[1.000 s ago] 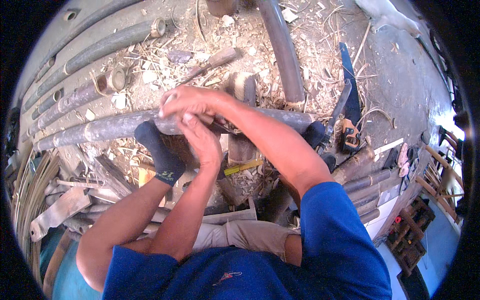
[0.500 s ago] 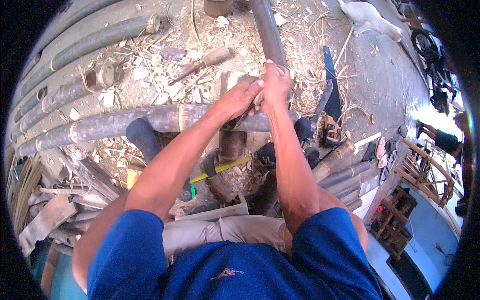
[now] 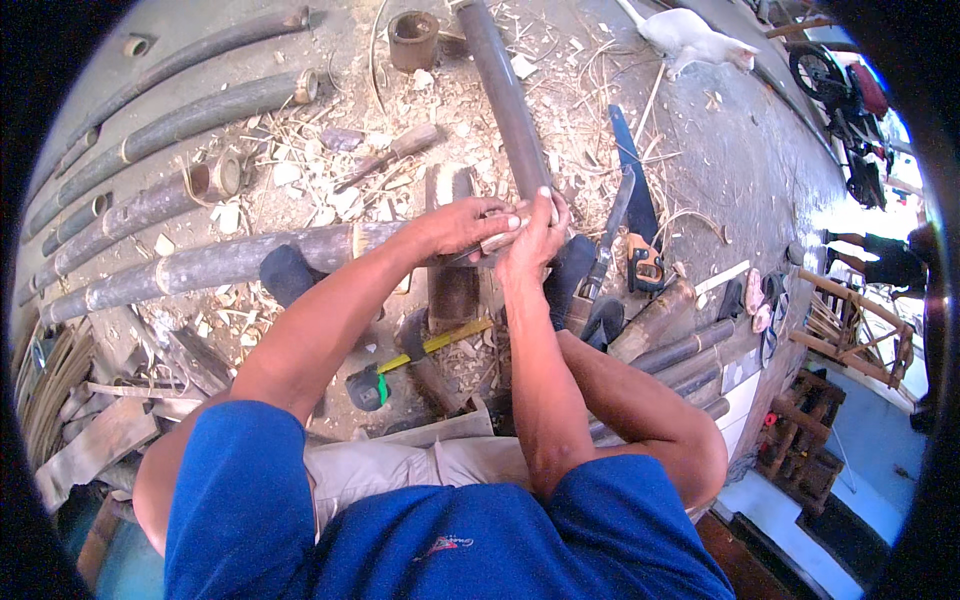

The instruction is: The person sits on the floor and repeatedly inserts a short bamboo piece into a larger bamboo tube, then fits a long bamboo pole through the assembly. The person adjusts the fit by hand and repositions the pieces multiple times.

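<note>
Centrally, your left hand (image 3: 462,225) and right hand (image 3: 535,232) meet, fingers curled and pressed together around a small pale piece (image 3: 497,240) at the near end of a dark bamboo pole (image 3: 505,95) that runs away toward the top of the view; what exactly the piece is cannot be told. Beneath your forearms a second bamboo pole (image 3: 200,268) lies crosswise. A yellow tape measure (image 3: 425,350) rests under your left forearm, and a handsaw (image 3: 640,215) lies just right of your hands amid wood chips (image 3: 300,180).
</note>
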`<state>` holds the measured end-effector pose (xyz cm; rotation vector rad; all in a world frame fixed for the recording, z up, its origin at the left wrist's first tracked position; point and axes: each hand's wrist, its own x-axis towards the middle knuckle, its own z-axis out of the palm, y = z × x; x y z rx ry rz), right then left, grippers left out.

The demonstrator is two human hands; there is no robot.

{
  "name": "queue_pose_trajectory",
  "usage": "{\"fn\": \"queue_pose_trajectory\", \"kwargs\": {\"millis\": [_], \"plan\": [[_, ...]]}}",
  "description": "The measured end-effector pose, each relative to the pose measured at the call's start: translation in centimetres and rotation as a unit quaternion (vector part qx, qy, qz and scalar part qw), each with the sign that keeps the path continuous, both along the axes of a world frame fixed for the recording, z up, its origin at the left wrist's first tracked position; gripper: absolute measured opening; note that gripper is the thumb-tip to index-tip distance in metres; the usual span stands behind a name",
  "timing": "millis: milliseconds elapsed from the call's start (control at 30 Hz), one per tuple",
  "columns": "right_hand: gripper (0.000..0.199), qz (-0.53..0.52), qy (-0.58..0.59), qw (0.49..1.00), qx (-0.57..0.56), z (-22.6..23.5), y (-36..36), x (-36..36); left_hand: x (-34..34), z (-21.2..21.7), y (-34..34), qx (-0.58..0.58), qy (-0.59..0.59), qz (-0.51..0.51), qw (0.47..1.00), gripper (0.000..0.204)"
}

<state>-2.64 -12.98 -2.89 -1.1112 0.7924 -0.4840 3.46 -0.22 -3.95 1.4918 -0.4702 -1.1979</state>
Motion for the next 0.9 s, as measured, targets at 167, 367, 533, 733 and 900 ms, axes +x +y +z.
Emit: {"fn": "queue_pose_trajectory", "kwargs": {"millis": [167,367,533,733,900], "plan": [[0.034,0.25,0.03,0.855,-0.454,8.1,-4.1,0.6,4.1,6.4,1.0,0.085,-0.248,0.085,0.961,0.092],[0.049,0.483,0.245,0.537,-0.647,13.0,-0.8,-4.3,2.7,13.8,-1.1,0.163,-0.384,-0.07,0.906,0.092],[0.018,0.309,0.213,0.926,-0.051,6.1,3.2,-10.3,1.6,8.6,3.0,0.041,-0.419,0.224,0.879,0.064],[0.008,0.211,0.159,0.959,0.1,-1.9,11.6,-14.0,-3.1,-1.1,9.1,0.238,-0.41,-0.043,0.88,0.082],[0.027,0.164,0.253,0.953,-0.015,-4.2,11.9,-12.9,-4.7,-1.2,8.5,0.302,-0.429,0.023,0.851,0.095]]}}
